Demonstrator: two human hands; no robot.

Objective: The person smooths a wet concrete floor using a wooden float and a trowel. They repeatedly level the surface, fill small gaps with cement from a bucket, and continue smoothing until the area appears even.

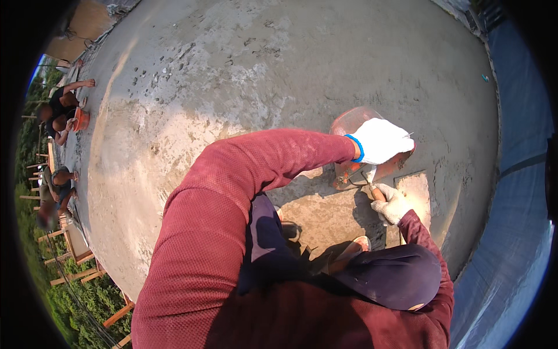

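Observation:
My left hand (379, 140), in a white glove with a blue cuff, reaches over a red, partly translucent plastic container (344, 171), its fingers curled at the far right rim; what they grip is partly hidden. My right hand (390, 205), in a cream glove, is closed on the wooden handle (378, 192) of a trowel, whose metal end is at the container’s near side. A flat, cement-stained board (412, 186) lies beside and beneath that hand. My knees are bent over a pale, dirty patch (317, 218).
Grey wet cement (244, 70) surrounds me. At far left, two people (61, 107) crouch along the slab edge, one beside an orange bucket (81, 119), with timber framework (81, 262) and greenery beyond. A blue sheet (514, 203) borders the right side.

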